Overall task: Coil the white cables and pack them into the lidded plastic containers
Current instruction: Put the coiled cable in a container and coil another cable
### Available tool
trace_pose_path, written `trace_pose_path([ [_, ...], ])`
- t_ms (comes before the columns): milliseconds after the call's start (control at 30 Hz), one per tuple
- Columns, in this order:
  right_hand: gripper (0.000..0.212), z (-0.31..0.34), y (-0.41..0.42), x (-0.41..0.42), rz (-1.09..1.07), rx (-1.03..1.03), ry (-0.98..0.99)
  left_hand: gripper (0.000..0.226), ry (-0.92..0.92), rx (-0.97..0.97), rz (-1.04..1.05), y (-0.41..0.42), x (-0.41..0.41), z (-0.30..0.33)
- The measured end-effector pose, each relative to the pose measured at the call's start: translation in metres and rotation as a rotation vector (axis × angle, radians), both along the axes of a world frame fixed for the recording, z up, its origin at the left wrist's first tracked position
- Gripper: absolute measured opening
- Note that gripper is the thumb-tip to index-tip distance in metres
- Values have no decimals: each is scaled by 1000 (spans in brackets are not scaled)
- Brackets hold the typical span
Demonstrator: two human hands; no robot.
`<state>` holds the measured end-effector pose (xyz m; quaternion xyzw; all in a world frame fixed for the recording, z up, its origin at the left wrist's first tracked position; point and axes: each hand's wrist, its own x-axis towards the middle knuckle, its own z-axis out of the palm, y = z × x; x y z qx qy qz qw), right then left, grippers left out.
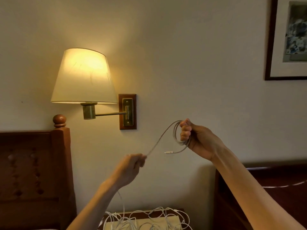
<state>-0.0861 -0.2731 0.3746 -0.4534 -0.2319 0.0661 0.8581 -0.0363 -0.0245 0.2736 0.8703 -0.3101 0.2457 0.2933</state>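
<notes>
**Cable half coiled, held up before the wall**

Fingers of the right hand [191, 135] are curled shut around a small coil of white cable [178, 136], several loops gathered in the fist and held up in front of the wall. One short end hangs from the coil, its plug [168, 152] pointing left. From the top of the coil a single strand runs down and left to the left hand [132, 165], which is closed on it in a pinch; the hand is blurred. Below the left wrist the strand drops to a loose tangle of white cables [149, 219] lying on the worktop [172, 220] at the bottom edge of the view, between the wooden headboard [33, 171] on the left and dark furniture on the right. Above the headboard a lit wall lamp [84, 77] hangs on a brass arm. A framed picture [289, 39] hangs at the upper right.
</notes>
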Motion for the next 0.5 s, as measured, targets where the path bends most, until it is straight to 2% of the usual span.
trace_pose_path([
  [67,30,-6,9,4,-104,-115,-47,30,29,313,-11,-14,-20,9],
  [133,32,-17,22,5,-261,-330,-181,32,-42,434,-121,-31,-44,28],
  [200,32,-27,33,2,-380,-537,-328,30,-139,407,-196,-39,-60,50],
  [300,36,-38,40,-5,-417,-763,-451,28,-336,316,-194,-34,-61,70],
  [400,38,-39,39,-13,-366,-790,-449,43,-507,254,-80,-26,-48,74],
  [500,41,-34,39,-15,-334,-836,-424,47,-536,212,-37,-21,-39,68],
])
